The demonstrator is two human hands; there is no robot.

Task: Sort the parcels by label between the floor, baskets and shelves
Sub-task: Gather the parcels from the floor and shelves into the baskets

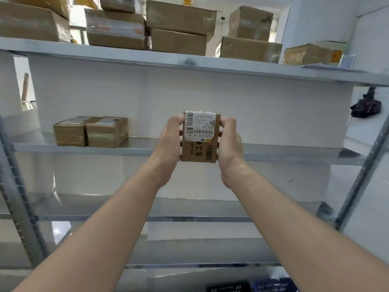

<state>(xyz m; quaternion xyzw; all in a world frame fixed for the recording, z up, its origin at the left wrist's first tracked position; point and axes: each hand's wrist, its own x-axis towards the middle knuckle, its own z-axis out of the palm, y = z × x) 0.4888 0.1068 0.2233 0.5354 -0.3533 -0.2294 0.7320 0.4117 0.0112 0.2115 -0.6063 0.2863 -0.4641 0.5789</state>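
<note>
I see both hands raised in front of the middle shelf (147, 147). The left hand (170, 142) and right hand (229, 148) hold a small brown parcel (199, 137) between them, fingers (227, 123) curled round its side edges. Its label faces me upside down and shows a green 69. The parcel is held in the air before that shelf's front edge. Two taped boxes (90, 131) sit touching each other on the shelf's left part, and more cartons (179, 28) are stacked on the level above it.
</note>
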